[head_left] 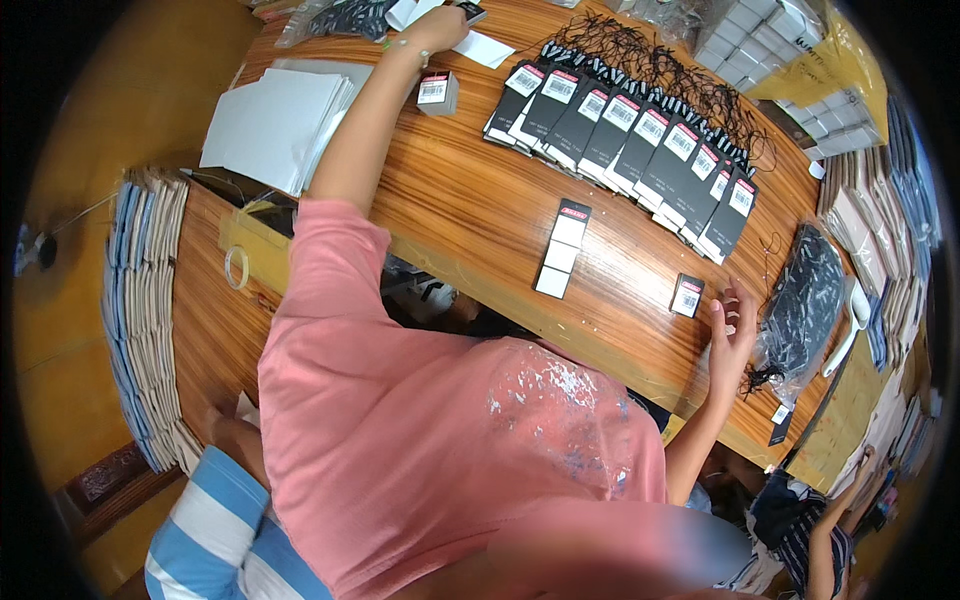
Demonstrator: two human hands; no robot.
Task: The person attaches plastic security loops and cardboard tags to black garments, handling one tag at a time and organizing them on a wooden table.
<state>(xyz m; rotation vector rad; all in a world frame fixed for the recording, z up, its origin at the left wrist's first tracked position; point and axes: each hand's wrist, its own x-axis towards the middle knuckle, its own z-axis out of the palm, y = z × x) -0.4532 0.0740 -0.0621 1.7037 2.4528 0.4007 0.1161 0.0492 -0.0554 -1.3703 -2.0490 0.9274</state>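
Tabletop edge (570, 322) lies behind the loosely curled right hand (733, 322): small tag (687, 297), then bare wood leftward, bagged black cords (803, 300) rightward. Left hand (437, 30): grip cannot be told.

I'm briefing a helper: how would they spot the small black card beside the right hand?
On the wooden table, find the clear bag of black items at the right. Left of it is the right hand, and left of that, the small black card. It has one white label; the strip farther left is longer, with three white panels.
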